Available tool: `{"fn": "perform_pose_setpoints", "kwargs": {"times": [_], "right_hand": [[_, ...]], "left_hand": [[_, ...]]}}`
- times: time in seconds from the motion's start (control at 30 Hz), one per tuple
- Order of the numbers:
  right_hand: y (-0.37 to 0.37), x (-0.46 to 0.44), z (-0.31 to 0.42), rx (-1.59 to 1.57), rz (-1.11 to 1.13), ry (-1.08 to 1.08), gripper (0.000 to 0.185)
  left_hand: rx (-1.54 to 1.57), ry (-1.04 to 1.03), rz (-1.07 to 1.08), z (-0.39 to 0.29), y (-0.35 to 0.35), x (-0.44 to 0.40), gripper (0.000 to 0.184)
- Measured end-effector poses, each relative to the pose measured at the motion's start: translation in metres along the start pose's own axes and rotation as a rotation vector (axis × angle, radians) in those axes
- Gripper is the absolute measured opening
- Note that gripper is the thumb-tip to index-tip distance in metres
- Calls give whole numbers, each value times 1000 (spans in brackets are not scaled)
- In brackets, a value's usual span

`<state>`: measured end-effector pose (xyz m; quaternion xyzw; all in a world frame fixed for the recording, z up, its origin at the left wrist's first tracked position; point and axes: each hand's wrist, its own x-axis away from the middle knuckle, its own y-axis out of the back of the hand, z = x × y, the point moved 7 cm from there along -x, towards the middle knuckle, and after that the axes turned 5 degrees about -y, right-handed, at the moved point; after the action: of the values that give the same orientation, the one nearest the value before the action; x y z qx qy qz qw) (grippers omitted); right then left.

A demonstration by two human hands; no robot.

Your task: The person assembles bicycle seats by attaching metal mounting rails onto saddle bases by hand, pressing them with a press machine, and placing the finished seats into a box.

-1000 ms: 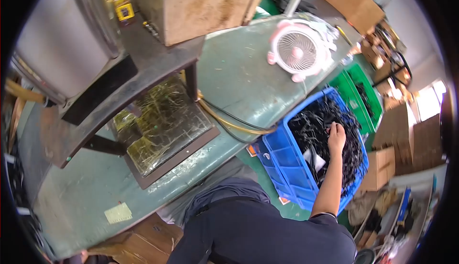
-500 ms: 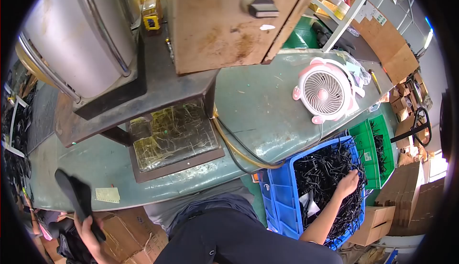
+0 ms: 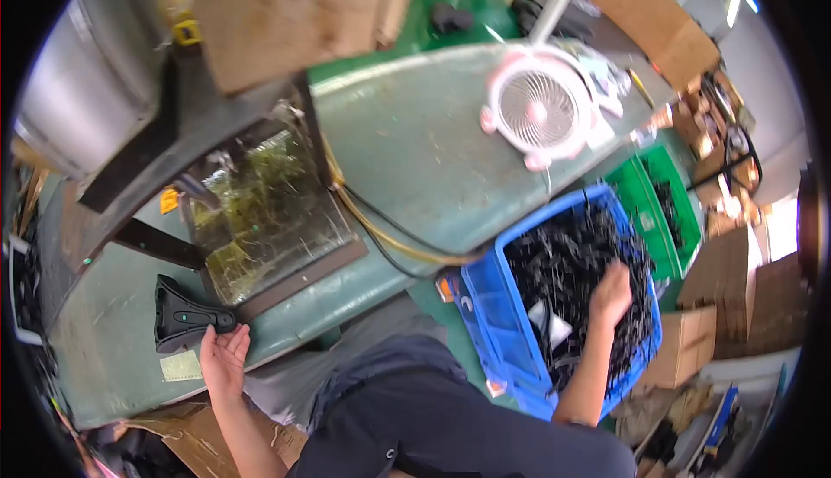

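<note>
My left hand (image 3: 225, 359) is at the narrow end of a black saddle-shaped part (image 3: 183, 315), its fingers partly spread beneath that end at the green table's front edge. The part's wide end points left, beside a yellow note (image 3: 181, 366). Over the blue crate (image 3: 514, 305), my right hand (image 3: 612, 292) has its fingers curled down at the thin black pieces (image 3: 567, 257). Whether anything is between those fingers is too blurred to tell. A white scrap (image 3: 554, 326) lies among the pieces.
A press with a dark base plate (image 3: 303, 281) stands on the green table (image 3: 415, 132), with hoses (image 3: 389, 249) running from it. A pink and white fan (image 3: 538, 108) stands farther back. Beyond the blue crate are a green crate (image 3: 645, 210) and a cardboard box (image 3: 684, 348).
The black part, upright in my left hand half a second ago, now lies lower by the table edge beside the press. My right hand remains over the black pieces. The camera view has shifted.
</note>
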<state>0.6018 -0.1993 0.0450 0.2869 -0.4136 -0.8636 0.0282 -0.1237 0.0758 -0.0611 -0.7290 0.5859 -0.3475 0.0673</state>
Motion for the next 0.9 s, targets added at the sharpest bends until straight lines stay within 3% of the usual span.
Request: {"fn": "perform_pose_setpoints", "kwargs": {"times": [0.07, 0.13, 0.2, 0.27, 0.33, 0.4, 0.43, 0.53, 0.6, 0.63, 0.7, 0.83, 0.9], "right_hand": [[-15, -27, 18, -75, 128, 17, 36], [-39, -48, 26, 120, 281, 145, 33], [-54, -36, 50, -112, 727, -143, 35], [-61, -24, 59, 27, 831, 189, 38], [-43, -34, 64, -23, 595, 200, 34], [-26, -53, 38, 67, 288, 188, 29], [-22, -61, 27, 185, 299, 133, 27], [-37, -71, -4, 490, 347, 227, 32], [-61, -63, -8, 629, 476, 317, 38], [-68, -56, -6, 744, 494, 258, 43], [-78, -48, 0, 917, 413, 290, 36], [-89, -55, 2, 1019, 435, 236, 30], [-90, -54, 2, 1066, 480, 253, 28]], "left_hand": [[-142, 66, 66, 0, 5, -8, 41], [-389, 34, 24, -16, 1, -1, 43], [-709, -96, -26, -39, 10, 3, 33], [-835, -309, -63, -71, 21, 6, 27], [-803, -551, -169, -108, 43, -1, 27], [-907, -630, -198, -149, 81, -22, 33], [-1000, -704, -217, -164, 93, -35, 36], [-1283, -868, -249, -185, 100, -59, 46], [-1494, -885, -228, -185, 84, -69, 54], [-1418, -811, -203, -182, 92, -84, 57], [-1257, -664, -154, -167, 111, -118, 62], [-1282, -553, -66, -151, 78, -105, 69], [-1345, -509, -125, -154, 81, -105, 70]]}}
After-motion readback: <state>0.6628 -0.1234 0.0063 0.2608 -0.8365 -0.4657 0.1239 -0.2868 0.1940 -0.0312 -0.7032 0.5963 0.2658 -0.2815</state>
